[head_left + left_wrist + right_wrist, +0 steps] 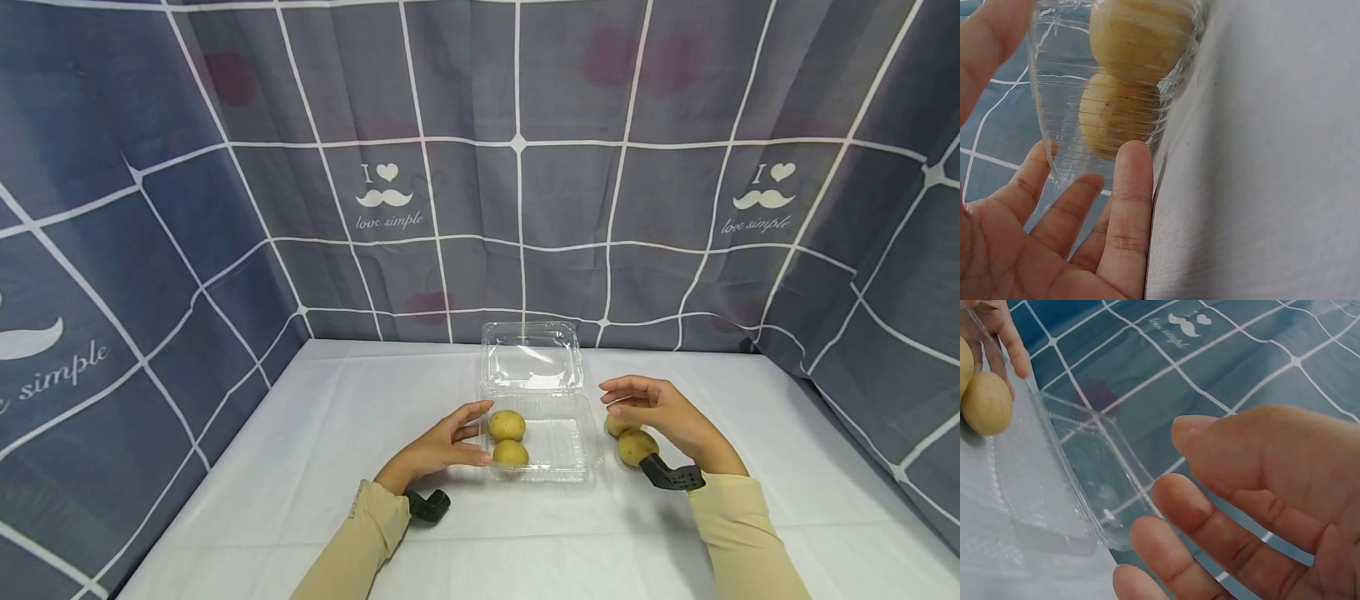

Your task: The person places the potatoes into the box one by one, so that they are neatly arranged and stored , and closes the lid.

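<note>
A clear plastic clamshell box [558, 446] lies with its lid [531, 358] raised at the back. Inside, along its left side, sit two potatoes, the far potato [507, 425] and the near potato [511, 453]. My left hand [442, 442] is at the box's left wall, fingers extended; in the left wrist view its fingertips [1132, 153] reach up to the ribbed plastic. To the right of the box, my right hand [660, 412] hovers over two more potatoes, one partly hidden [618, 426] and one nearer [637, 447]. Its fingers are loosely bent with nothing between them.
A white cloth [465, 542] covers the table. Dark checked curtains [570, 200] stand behind it and at both sides. Black wrist cameras are strapped on, one on the left wrist [429, 505] and one on the right [671, 475].
</note>
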A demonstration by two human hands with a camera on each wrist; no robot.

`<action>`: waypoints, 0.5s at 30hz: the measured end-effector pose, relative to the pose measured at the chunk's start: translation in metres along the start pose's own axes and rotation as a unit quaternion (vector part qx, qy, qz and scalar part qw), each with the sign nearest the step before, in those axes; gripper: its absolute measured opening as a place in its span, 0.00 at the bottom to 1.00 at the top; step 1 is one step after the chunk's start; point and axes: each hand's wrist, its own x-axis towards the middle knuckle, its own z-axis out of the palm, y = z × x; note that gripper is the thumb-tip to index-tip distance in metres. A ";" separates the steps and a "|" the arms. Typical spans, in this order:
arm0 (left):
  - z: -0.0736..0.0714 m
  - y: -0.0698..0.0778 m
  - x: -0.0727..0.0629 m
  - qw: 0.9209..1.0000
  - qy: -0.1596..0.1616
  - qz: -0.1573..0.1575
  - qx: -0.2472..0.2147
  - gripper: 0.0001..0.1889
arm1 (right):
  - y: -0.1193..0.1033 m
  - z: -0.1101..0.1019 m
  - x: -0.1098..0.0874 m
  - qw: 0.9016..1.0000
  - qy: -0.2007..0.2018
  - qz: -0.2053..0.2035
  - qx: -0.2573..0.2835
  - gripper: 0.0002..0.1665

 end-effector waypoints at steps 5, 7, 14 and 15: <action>0.001 0.001 0.000 1.000 -0.002 0.003 -0.001 0.50 | 0.003 -0.009 -0.005 1.000 0.006 0.004 -0.008 0.20; 0.001 0.001 0.000 1.000 -0.002 0.002 -0.002 0.50 | 0.004 -0.013 -0.006 1.000 0.007 0.010 -0.012 0.21; 0.000 -0.001 0.001 1.000 -0.001 0.004 0.005 0.50 | 0.014 -0.024 -0.012 0.999 0.017 0.033 -0.023 0.23; 0.000 -0.001 0.001 1.000 -0.001 0.004 0.005 0.50 | 0.015 -0.026 -0.012 0.999 0.020 0.036 -0.024 0.24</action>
